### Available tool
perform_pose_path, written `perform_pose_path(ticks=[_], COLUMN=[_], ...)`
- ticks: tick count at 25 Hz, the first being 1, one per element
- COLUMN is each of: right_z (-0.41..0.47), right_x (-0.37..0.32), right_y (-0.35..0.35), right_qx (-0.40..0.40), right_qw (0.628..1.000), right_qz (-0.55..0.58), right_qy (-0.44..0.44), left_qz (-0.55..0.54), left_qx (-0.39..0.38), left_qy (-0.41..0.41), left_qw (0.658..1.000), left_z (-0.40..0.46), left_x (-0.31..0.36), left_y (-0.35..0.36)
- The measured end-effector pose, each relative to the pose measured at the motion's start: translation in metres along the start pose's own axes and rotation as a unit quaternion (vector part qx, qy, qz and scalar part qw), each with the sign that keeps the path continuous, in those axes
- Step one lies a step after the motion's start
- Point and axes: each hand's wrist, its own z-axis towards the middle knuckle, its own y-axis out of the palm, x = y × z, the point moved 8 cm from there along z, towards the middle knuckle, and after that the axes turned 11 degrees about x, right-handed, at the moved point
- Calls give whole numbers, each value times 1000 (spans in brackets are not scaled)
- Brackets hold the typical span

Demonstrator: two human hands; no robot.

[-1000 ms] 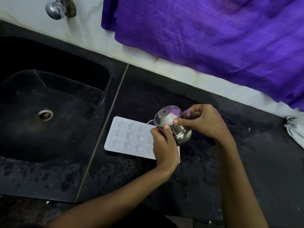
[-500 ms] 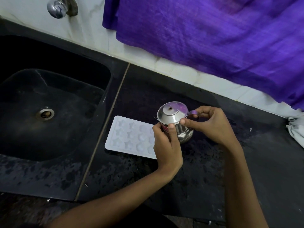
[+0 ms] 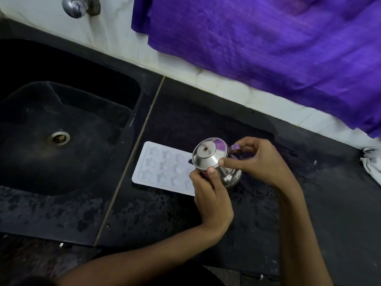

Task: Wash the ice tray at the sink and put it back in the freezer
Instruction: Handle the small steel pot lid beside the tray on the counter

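Ice tray: the white ice tray (image 3: pixel 165 168) lies flat on the black table (image 3: pixel 206 223), just right of the seam beside the sink (image 3: pixel 61 124); star and round moulds face up; its right end is hidden behind the hands and the pot.
Steel pot: a small steel pot (image 3: pixel 224 172) with a domed lid (image 3: pixel 209 154) is held above the tray's right end, tilted so the lid faces left and up.
Left hand: the left hand (image 3: pixel 212 197) comes from below; its fingers (image 3: pixel 212 174) are curled round the pot's neck, thumb upright against the lid's rim.
Right hand: the right hand (image 3: pixel 259 162) comes from the right; index finger stretched along the lid's edge, the other fingers (image 3: pixel 247 145) bent and pinching the small curved handle (image 3: pixel 236 147) behind the lid.
Change since a second ago: the tray lies in the same place on the table; the pot has risen slightly and its lid faces more toward the camera; the left thumb has moved up to the lid rim; both hands keep their hold.
Sink: dark basin with a steel drain (image 3: pixel 58 138), left of the tray.
Tap: a chrome tap (image 3: pixel 77 6) on the white wall above the sink.
Cloth: a purple cloth (image 3: pixel 268 48) hangs over the back wall.
White rag: a white rag (image 3: pixel 372 164) lies at the table's right edge.
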Motion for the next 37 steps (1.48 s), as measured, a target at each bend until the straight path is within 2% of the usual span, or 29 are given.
perform_pose_path(ticks=[10, 22, 28, 33, 37], right_z=[-1, -3, -7, -14, -20], right_x=[-3, -1, 0, 0, 0], right_y=[2, -2, -6, -10, -12], right_qx=[-5, 14, 32, 36, 36], right_qw=[999, 999, 999, 997, 993], right_qz=[-34, -32, 2, 74, 108], right_qy=[-5, -1, 4, 14, 24], left_qz=[28, 20, 2, -13, -15], left_qx=[-1, -12, -12, -4, 0], left_qy=[-26, -12, 27, 81, 82], left_qw=[999, 1000, 1000, 997, 997], left_z=[-1, -1, -1, -4, -8], left_x=[-8, -5, -1, 10, 12], left_y=[0, 1, 2, -1, -3])
